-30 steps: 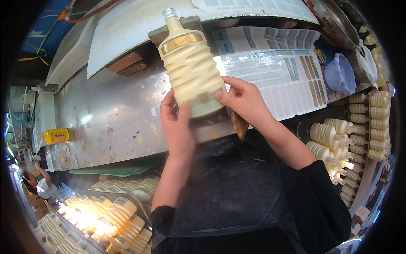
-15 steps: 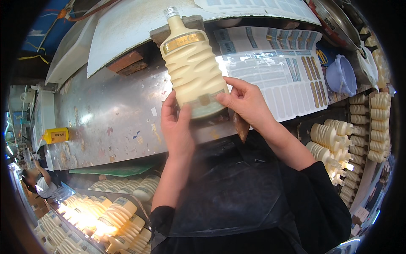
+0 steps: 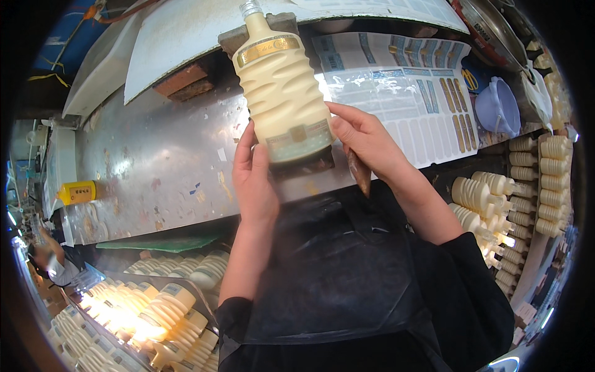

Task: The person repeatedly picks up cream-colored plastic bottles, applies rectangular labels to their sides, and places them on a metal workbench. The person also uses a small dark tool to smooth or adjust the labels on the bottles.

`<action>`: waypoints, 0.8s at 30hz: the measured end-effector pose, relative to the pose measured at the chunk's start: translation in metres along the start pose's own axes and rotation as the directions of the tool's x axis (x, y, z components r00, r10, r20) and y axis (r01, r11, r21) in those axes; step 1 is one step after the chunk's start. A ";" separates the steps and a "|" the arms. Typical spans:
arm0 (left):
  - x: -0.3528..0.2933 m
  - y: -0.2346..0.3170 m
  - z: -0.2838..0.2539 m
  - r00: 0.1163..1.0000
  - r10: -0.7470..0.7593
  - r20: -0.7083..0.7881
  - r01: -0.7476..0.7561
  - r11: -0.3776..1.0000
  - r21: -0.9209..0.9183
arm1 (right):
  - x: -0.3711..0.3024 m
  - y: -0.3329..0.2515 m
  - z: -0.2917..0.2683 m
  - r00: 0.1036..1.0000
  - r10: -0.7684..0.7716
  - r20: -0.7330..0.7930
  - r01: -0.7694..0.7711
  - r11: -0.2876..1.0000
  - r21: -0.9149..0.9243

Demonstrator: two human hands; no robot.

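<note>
Bottle [image 3: 282, 93] in the head view: cream, ribbed, between both hands above the near side of a steel bench [image 3: 149, 180]. Clear neck pointing away, shoulder apparently resting on a grey block [image 3: 284, 23], base towards the black apron [image 3: 328, 279]. Gold band [image 3: 268, 48] below the neck, blue-grey label [image 3: 297, 141] low on the body.

Left hand [image 3: 254, 177] lightly gripping the lower left edge, fingers along the side, thumb near the base. Right hand [image 3: 369, 136] gripping the lower right edge, thumb beside the label, index finger a little higher. Brown pointed piece [image 3: 358, 173] sticking out below the right palm, perhaps held there too; upper end hidden, so impossible to tell.

Probably stiff and fairly heavy; likely glass or ceramic, hence fragile if knocked at neck or base. Perhaps slippery on the smooth parts, with better purchase on the ribs. Best held low, from both sides, with the block for support; narrow neck a poor place for taking the weight.

To the right, label sheet [image 3: 403, 124], purple bucket [image 3: 496, 115] and stacked bottles [image 3: 474, 193]. To the left, yellow bottle [image 3: 77, 192], brick [image 3: 181, 77] and, lower down, glare-lit bottles [image 3: 170, 302].
</note>
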State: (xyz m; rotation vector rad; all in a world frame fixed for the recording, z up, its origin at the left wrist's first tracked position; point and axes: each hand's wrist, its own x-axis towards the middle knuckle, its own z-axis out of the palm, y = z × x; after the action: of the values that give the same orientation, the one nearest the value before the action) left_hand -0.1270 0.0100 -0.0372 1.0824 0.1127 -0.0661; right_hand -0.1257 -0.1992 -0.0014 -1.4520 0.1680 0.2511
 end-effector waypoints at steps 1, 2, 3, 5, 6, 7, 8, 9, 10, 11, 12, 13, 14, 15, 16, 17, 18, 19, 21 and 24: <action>0.000 0.000 0.000 1.000 -0.001 0.009 0.001 1.000 -0.003 | 0.000 0.004 0.001 1.000 -0.002 -0.023 0.000 0.999 -0.052; -0.001 0.000 0.001 1.000 0.000 0.011 -0.001 1.000 0.018 | 0.000 0.005 0.003 0.999 -0.005 -0.045 0.000 0.995 -0.104; -0.001 0.000 0.002 1.000 0.002 0.013 -0.003 0.999 0.039 | -0.001 0.005 0.004 0.998 -0.016 -0.059 0.008 0.992 -0.129; -0.002 0.001 0.003 1.000 0.004 0.011 -0.005 0.999 0.050 | -0.001 0.004 0.007 0.996 -0.041 -0.081 0.026 0.984 -0.178; -0.002 0.001 0.003 1.000 0.002 0.008 -0.002 0.999 0.039 | -0.001 0.004 0.007 0.995 -0.050 -0.087 0.033 0.982 -0.188; -0.002 0.000 0.003 1.000 0.000 0.005 0.000 1.000 0.027 | 0.000 0.006 0.007 0.994 -0.058 -0.093 0.039 0.980 -0.197; -0.002 0.000 0.003 1.000 -0.001 0.002 0.001 1.000 0.026 | 0.000 0.007 0.007 0.993 -0.067 -0.099 0.045 0.977 -0.207; -0.002 -0.001 0.002 1.000 -0.002 0.000 0.002 1.000 0.025 | -0.001 0.005 0.008 0.994 -0.060 -0.090 0.040 0.978 -0.203; -0.001 -0.001 0.001 1.000 -0.004 -0.002 0.004 1.000 0.025 | -0.002 0.003 0.009 0.995 -0.052 -0.081 0.035 0.980 -0.198; -0.001 -0.001 0.001 1.000 -0.003 -0.001 0.003 1.000 0.023 | -0.003 0.002 0.010 0.996 -0.044 -0.073 0.029 0.981 -0.194; -0.001 -0.001 0.001 1.000 -0.003 0.001 0.003 1.000 0.022 | -0.003 0.001 0.010 0.996 -0.042 -0.074 0.027 0.981 -0.193; -0.001 -0.002 0.001 1.000 -0.001 0.002 0.001 1.000 0.021 | -0.003 0.002 0.010 0.996 -0.041 -0.074 0.026 0.981 -0.193; -0.001 -0.001 0.001 1.000 -0.002 0.002 0.002 1.000 0.022 | -0.003 0.002 0.010 0.996 -0.039 -0.074 0.024 0.981 -0.192; -0.001 -0.001 0.002 1.000 -0.004 0.003 0.003 1.000 0.023 | -0.002 0.005 0.009 0.995 -0.051 -0.086 0.033 0.981 -0.193; -0.001 0.000 0.002 1.000 -0.004 0.001 0.004 1.000 0.027 | -0.001 0.008 0.008 0.993 -0.062 -0.097 0.042 0.981 -0.191; -0.001 0.000 0.002 1.000 -0.004 0.006 0.004 1.000 0.026 | 0.000 0.010 0.007 0.992 -0.072 -0.107 0.051 0.981 -0.189; -0.001 0.000 0.001 1.000 -0.005 0.011 0.005 1.000 0.025 | 0.000 0.009 0.007 0.993 -0.059 -0.098 0.040 0.982 -0.187; -0.001 0.000 0.001 1.000 -0.003 0.019 0.003 1.000 0.021 | -0.002 0.006 0.008 0.995 -0.048 -0.090 0.031 0.982 -0.187; -0.001 -0.001 0.000 1.000 -0.006 0.009 0.006 1.000 0.019 | -0.002 0.005 0.010 0.996 -0.040 -0.083 0.023 0.980 -0.198; -0.001 -0.001 0.002 1.000 -0.008 0.005 0.008 1.000 0.001 | -0.003 0.002 0.011 0.997 -0.031 -0.076 0.016 0.981 -0.191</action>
State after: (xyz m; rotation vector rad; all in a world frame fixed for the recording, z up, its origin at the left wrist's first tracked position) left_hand -0.1276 0.0075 -0.0371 1.0824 0.1122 -0.0761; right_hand -0.1299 -0.1882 -0.0016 -1.6546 0.1950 0.1950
